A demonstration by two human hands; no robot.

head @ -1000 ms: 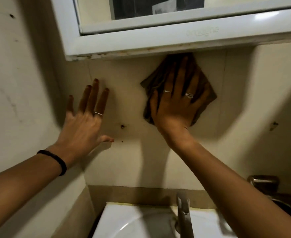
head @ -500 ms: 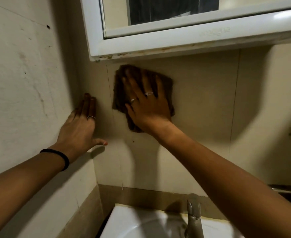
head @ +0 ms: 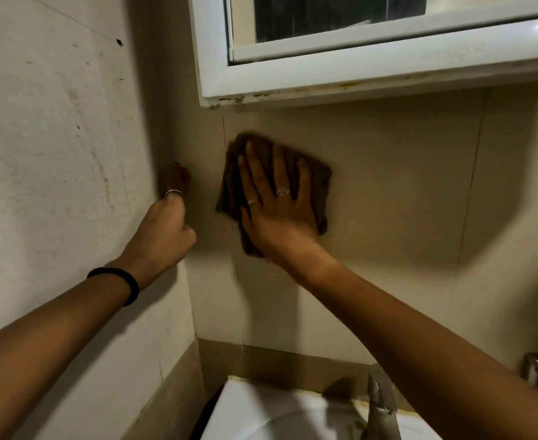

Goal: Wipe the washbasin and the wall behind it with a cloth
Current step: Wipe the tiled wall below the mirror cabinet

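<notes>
Right hand [head: 280, 214] flat, fingers spread and straight, presses the brown cloth [head: 315, 182] against the back wall [head: 404, 192] just under the mirror cabinet [head: 356, 74]; washbasin [head: 261, 414] below, not yet touched. Left hand [head: 166, 230] braces near the corner, fingers seemingly extended but mostly hidden. Best practice, I judge: keep palm pressure even and work overlapping passes downward toward the basin, so loosened dirt moves down.

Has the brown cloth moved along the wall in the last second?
Yes. The cloth slid left, from under the cabinet middle toward its left corner, and slightly lower.
</notes>
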